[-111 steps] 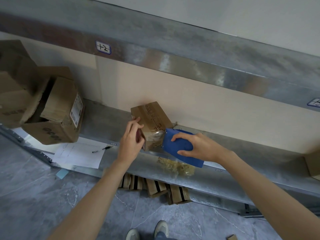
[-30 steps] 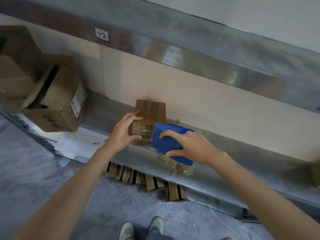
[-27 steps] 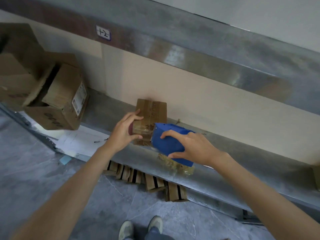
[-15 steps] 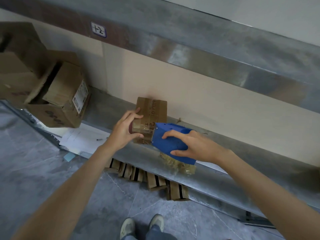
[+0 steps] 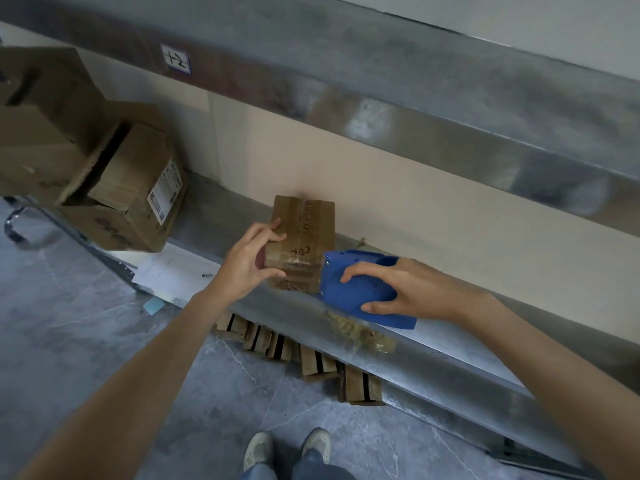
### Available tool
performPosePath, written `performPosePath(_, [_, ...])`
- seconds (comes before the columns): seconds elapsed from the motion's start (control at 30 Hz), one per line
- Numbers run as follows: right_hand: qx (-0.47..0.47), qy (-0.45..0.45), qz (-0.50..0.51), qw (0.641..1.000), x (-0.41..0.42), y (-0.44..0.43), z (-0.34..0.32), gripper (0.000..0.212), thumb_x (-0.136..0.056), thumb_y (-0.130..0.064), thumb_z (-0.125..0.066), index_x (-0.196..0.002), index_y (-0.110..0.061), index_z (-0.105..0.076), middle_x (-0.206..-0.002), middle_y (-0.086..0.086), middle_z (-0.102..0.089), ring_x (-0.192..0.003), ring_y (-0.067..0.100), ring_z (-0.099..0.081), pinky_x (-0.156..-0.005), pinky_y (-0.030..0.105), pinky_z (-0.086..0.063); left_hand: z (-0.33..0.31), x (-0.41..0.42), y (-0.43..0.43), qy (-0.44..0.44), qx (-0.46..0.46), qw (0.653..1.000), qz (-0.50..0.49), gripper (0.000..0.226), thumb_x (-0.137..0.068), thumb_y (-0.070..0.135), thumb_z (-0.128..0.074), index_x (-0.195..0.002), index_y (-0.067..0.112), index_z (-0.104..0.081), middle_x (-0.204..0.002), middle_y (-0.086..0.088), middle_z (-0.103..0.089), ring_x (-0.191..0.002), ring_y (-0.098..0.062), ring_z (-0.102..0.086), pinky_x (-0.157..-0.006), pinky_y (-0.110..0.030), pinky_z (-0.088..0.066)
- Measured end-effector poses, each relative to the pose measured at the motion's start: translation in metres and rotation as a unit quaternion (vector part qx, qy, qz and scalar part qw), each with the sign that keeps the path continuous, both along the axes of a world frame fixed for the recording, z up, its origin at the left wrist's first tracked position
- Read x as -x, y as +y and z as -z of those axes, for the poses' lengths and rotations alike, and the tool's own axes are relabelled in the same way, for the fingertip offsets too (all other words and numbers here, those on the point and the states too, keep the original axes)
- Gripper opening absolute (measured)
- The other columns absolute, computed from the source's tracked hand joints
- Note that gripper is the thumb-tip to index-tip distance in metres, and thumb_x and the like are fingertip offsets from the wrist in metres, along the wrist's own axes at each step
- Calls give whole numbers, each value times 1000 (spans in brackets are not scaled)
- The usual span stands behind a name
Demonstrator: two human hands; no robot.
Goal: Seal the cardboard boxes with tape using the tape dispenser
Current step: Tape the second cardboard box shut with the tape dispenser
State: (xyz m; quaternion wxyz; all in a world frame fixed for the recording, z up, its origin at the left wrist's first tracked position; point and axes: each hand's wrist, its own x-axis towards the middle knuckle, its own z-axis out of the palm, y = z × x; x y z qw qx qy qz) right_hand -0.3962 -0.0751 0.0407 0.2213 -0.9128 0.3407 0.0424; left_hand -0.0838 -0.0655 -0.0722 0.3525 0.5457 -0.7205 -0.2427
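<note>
On the metal shelf [image 5: 450, 362], mid-frame, a small cardboard box [image 5: 304, 233] stands with its far end near the beige back wall [image 5: 398, 202]. Handwriting on top, glossy clear tape over its near end. Left hand [image 5: 247, 263] grips the box's near left corner, fingers curled on top, thumb on the near face. Right hand [image 5: 405, 289] holds a blue tape dispenser [image 5: 360, 292], fingers wrapped over its body; the dispenser's front end touches the box's near right side.

Just beside the dispenser, toward the shelf's front edge, lies a crumpled wad of used tape [image 5: 360, 332]. Left on the same shelf: a white paper sheet [image 5: 169, 271] with a pen [image 5: 207, 275] on it, near the left wrist. Further left, well apart from the small box, a large open cardboard box [image 5: 138, 188] with a white label, another carton [image 5: 41, 133] beside it. Overhead, an upper shelf beam [image 5: 381, 81] carries a tag marked 12 [image 5: 175, 58].

Under the shelf, on the grey floor [image 5: 86, 341], a row of banded cardboard bundles [image 5: 311, 362]. Blue sticky note [image 5: 153, 305] at the shelf edge. Person's shoes [image 5: 287, 448] at bottom.
</note>
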Motion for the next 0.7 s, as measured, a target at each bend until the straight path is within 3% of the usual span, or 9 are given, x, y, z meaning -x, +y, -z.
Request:
performPosePath(0.13, [-9, -2, 24, 1000, 29, -6, 5, 42, -94, -41, -63, -128, -51, -42, -51, 3, -34, -50, 17, -37, -49, 25, -29, 0, 1, 1, -2, -6, 1000, -3, 63, -69, 22, -87, -125, 15, -60, -133, 27, -39, -133, -3, -42, -114, -38, -39])
performPosePath(0.4, [-21, -17, 38, 999, 47, -9, 13, 41, -94, -36, -64, -128, -50, -45, -54, 7, -42, -51, 13, -41, -51, 20, -31, -3, 3, 2, -13, -5, 1000, -9, 64, -69, 23, -87, -125, 14, -60, -134, 29, -38, -129, 9, -41, -109, -39, -44])
performPosePath(0.53, [-12, -10, 42, 999, 46, -9, 19, 41, -95, -36, -63, -129, -48, -44, -50, -1, -34, -56, 6, -45, -51, 21, -28, -4, 4, 3, -15, -3, 1000, -8, 65, -67, 27, -87, -125, 14, -60, -134, 21, -42, -121, -12, -53, -101, -36, -48])
performPosePath(0.63, [-14, -7, 47, 999, 44, -11, 23, 41, -95, -37, -62, -129, -49, -42, -52, -1, -36, -59, 3, -46, -51, 22, -24, -3, 5, 3, -11, -5, 1000, -7, 64, -67, 24, -87, -124, 15, -59, -135, 9, -45, -129, -12, -49, -105, -44, -47])
performPosePath(0.7, [-11, -4, 53, 999, 42, -13, 26, 42, -95, -38, -62, -129, -49, -41, -54, -1, -37, -60, 2, -45, -52, 25, -26, -4, 5, 4, -4, -7, 1000, -6, 64, -67, 27, -86, -124, 19, -58, -134, 10, -45, -131, -12, -47, -106, -47, -47])
